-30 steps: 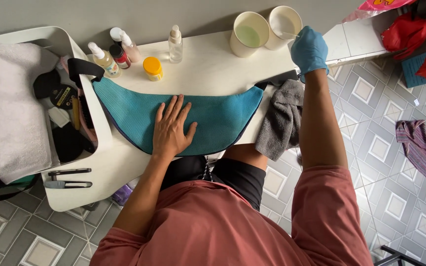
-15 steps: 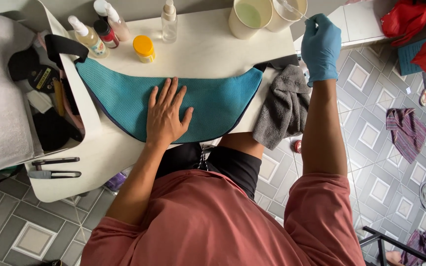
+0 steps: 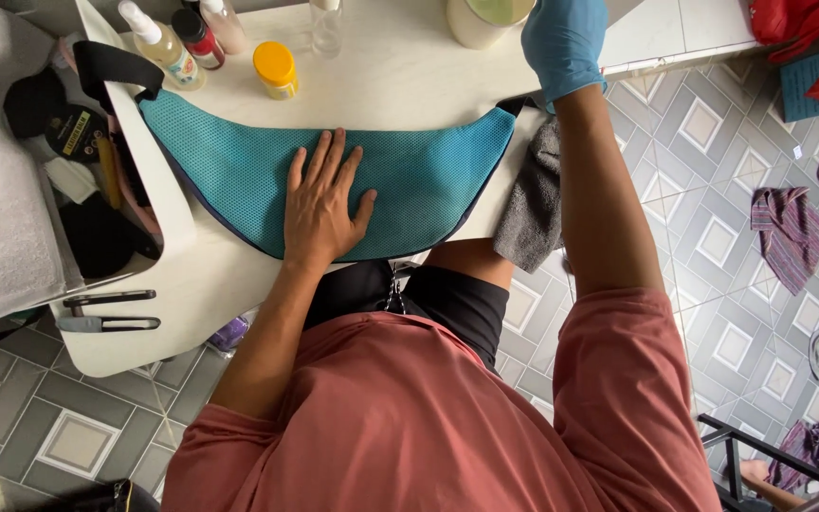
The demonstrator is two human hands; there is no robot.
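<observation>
On the white table (image 3: 400, 76), the teal mesh waist bag (image 3: 409, 180) was pinned flat by the spread bare left hand (image 3: 324, 204), while the blue-gloved right hand (image 3: 564, 43), its grasp unclear, was reached toward the far cream cup (image 3: 481, 17).

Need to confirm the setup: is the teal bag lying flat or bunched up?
Flat. The teal bag lies spread across the white table, with the left hand pressed palm-down on it, fingers splayed.

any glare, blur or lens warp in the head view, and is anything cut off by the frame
Head view: soft even daylight, no harsh glare on the white table; wide-angle warp bends the floor tiles; the left hand on the teal bag is sharp; the gloved right hand and cup are cropped at the top.
</observation>
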